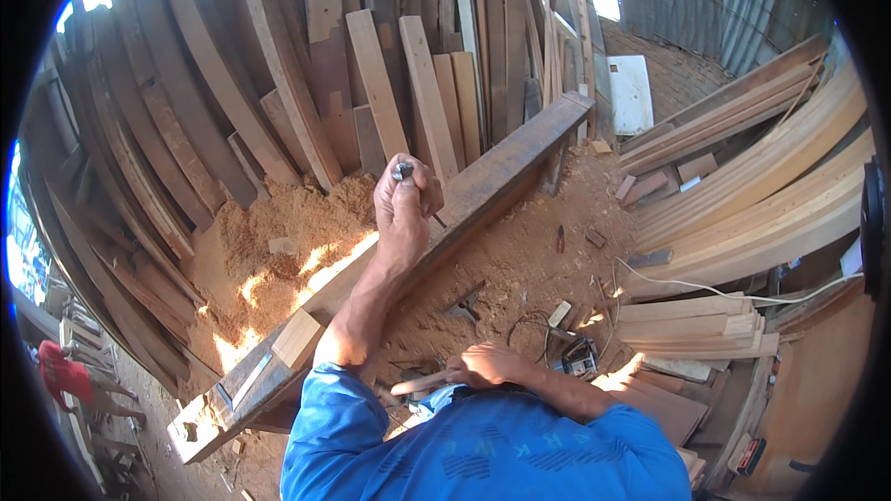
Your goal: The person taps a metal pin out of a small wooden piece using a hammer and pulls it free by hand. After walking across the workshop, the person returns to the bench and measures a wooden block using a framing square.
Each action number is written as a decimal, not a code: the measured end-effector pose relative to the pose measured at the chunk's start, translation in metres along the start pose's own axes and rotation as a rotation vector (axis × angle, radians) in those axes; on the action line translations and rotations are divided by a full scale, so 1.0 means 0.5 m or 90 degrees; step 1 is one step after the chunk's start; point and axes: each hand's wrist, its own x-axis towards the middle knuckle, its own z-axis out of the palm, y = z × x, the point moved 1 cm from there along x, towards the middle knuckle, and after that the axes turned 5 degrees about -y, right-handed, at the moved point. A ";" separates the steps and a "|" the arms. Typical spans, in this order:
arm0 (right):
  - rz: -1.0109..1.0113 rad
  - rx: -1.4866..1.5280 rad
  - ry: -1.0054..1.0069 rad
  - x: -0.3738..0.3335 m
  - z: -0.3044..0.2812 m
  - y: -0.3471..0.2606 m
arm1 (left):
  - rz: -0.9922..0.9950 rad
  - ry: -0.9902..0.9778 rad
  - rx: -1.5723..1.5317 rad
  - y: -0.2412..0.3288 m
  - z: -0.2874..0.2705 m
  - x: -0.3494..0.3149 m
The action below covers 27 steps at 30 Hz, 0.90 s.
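So my left hand's wrapped round a slim, silver-topped metal tool, slanting crosswise over the long brown wooden beam's left edge (contact? can't tell). My right hand, farther off, grips a tan wooden stick.

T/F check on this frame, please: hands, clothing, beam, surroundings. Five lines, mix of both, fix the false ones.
1. The left hand is closed around a slim tool. True.
2. The right hand is empty. False: it grips a wooden handle.
3. A short wooden block rests on the long beam. True.
4. The person wearing the camera has a red shirt. False: the shirt is blue.
5. Beyond the beam, all the planks lie flat on the ground. False: many stand on end there.
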 end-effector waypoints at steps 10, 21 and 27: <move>0.199 0.160 0.390 -0.137 -0.058 0.091 | 0.004 0.068 -0.045 -0.031 -0.002 -0.034; -0.158 0.239 0.818 -0.143 -0.182 -0.084 | -0.088 0.205 -0.812 -0.041 0.010 -0.021; -0.253 0.047 0.811 -0.114 -0.201 -0.092 | -0.047 0.289 -0.890 -0.057 0.005 -0.035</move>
